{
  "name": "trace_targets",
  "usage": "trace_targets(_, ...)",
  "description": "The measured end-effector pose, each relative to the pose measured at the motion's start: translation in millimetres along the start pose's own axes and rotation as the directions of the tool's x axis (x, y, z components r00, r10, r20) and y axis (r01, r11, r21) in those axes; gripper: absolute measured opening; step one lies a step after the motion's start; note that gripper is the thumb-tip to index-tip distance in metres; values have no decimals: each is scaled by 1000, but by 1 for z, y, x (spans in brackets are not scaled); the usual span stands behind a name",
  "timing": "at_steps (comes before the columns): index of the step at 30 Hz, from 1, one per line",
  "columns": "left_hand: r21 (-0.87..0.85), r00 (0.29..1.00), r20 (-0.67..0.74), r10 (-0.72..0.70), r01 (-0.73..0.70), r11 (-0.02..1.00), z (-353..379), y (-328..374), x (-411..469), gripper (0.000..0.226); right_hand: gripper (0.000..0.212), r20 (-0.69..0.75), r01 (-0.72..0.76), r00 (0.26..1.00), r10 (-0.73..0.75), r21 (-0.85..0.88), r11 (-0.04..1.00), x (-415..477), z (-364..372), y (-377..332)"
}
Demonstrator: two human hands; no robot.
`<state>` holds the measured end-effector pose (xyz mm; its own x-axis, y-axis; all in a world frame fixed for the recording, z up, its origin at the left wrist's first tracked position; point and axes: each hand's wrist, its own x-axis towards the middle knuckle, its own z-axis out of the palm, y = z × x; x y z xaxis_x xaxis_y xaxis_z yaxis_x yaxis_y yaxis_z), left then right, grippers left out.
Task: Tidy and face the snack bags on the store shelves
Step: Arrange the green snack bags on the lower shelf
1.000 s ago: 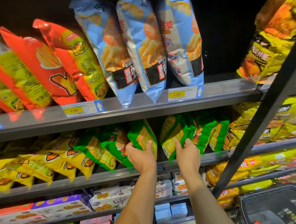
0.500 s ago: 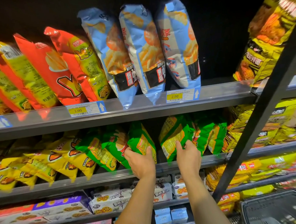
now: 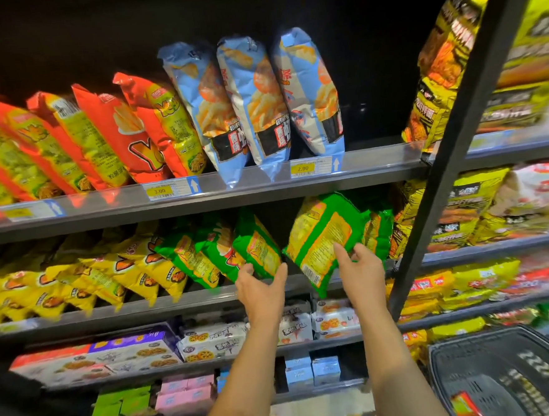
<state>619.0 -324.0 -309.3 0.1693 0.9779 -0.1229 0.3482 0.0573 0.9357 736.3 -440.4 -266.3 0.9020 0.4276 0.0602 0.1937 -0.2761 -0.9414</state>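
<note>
Green snack bags stand in a row on the middle shelf [image 3: 189, 303]. My right hand [image 3: 362, 271] grips one green bag [image 3: 322, 238] by its lower right side; the bag is tilted out over the shelf's front edge with its yellow back panel facing me. My left hand [image 3: 260, 285] reaches under another green bag [image 3: 258, 246], thumb and fingers spread around its bottom corner. More green bags [image 3: 205, 255] lean to its left, and one [image 3: 377, 233] stands behind my right hand.
Yellow bags [image 3: 77, 283] fill the middle shelf's left. Orange bags [image 3: 106, 138] and blue bags [image 3: 256, 108] stand on the upper shelf [image 3: 265, 189]. A black diagonal post [image 3: 457, 140] crosses at right. Biscuit packs [image 3: 211, 342] lie below. A black basket [image 3: 505, 373] sits at bottom right.
My right hand has pulled its green bag forward and tilted it out past the shelf edge. My left hand has slipped lower on its bag. The view has tipped downward.
</note>
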Motion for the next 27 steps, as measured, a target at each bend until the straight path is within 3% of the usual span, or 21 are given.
trace_targets(4,-35,981,145,127,-123,992,-17,9,-45,88,49,139,-2,990,-15,120,993,-25,-34,13)
trace_targets(8,-66,970,214,112,-100,993,-32,15,-85,88,38,265,-36,964,-15,190,981,-58,-68,18)
trace_targets(12,-157,905,408,120,-60,986,-46,20,-120,35,29,341,-112,940,3,300,947,-85,-92,17)
trace_targets(14,-213,892,433,131,-39,976,-50,19,-134,21,29,334,-143,942,30,318,937,-95,-101,16)
trace_targets(18,-273,909,368,196,-96,957,-53,21,-148,17,29,327,-164,944,44,348,923,-110,-111,11)
trace_targets(21,-238,886,403,230,-141,961,-53,24,-154,12,24,309,-114,951,3,342,933,-116,-119,3)
trace_targets(25,-149,818,507,273,-229,962,-49,26,-160,8,12,144,28,986,-85,357,934,-113,-132,-5)
trace_targets(27,-159,789,559,255,-200,967,-49,34,-167,7,9,69,54,994,-84,350,935,-109,-137,-4)
